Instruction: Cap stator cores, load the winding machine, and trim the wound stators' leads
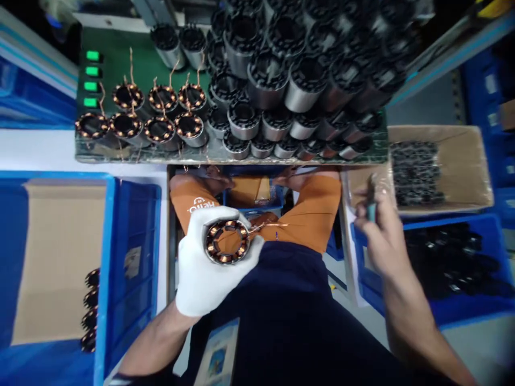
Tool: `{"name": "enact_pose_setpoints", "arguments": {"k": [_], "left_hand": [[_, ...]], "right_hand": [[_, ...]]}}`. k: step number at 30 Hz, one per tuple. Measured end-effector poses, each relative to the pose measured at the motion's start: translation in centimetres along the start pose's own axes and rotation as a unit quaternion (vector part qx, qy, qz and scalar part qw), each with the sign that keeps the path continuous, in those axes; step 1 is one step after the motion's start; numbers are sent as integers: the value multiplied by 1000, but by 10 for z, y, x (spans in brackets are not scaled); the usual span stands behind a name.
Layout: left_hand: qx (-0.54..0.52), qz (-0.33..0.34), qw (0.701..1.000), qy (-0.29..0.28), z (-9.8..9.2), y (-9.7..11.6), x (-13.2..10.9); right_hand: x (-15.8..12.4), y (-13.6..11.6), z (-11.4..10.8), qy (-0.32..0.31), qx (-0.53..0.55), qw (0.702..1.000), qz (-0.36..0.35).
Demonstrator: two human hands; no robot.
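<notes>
My left hand (213, 268), in a white glove, is wrapped round a motor stator (209, 247) above my lap. Copper windings ring the stator's open centre, and loose copper wires (267, 227) stick out of it to the right. Away to the right, beside the cardboard box, my bare right hand (382, 228) is closed on teal-handled pliers (371, 210). Motion blurs the pliers, so their jaws are hard to make out. The two hands are well apart.
Several wound stators (160, 131) stand on the green bench (116, 59), beside stacked metal-and-black motor housings (267, 80). A blue bin (107, 241) at left holds more stators. At right are a cardboard box (462, 166) of dark parts and a blue bin (446, 316) of black parts.
</notes>
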State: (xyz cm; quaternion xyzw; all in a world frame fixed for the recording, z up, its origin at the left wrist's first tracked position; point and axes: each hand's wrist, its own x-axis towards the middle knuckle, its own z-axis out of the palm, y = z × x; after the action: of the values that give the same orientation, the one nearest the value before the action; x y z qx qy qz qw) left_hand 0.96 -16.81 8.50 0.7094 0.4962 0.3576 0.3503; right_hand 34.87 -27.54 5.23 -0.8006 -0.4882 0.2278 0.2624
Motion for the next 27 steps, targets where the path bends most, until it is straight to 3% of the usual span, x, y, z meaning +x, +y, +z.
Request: {"name": "enact_pose_setpoints", "arguments": {"k": [3, 6, 12, 23, 27], "left_hand": [[10, 7, 1000, 4, 4, -4, -3], [12, 15, 1000, 3, 6, -9, -5], [54, 20, 998, 1, 5, -19, -10], [59, 6, 998, 8, 4, -24, -13], [127, -43, 991, 4, 21, -52, 3]], "right_hand": [[-42, -38, 39, -181, 147, 970, -67], [-51, -70, 67, -269, 257, 923, -98], [-33, -88, 84, -269, 307, 904, -123], [-32, -90, 92, -236, 294, 916, -137], [-2, -79, 125, -258, 278, 924, -54]]}}
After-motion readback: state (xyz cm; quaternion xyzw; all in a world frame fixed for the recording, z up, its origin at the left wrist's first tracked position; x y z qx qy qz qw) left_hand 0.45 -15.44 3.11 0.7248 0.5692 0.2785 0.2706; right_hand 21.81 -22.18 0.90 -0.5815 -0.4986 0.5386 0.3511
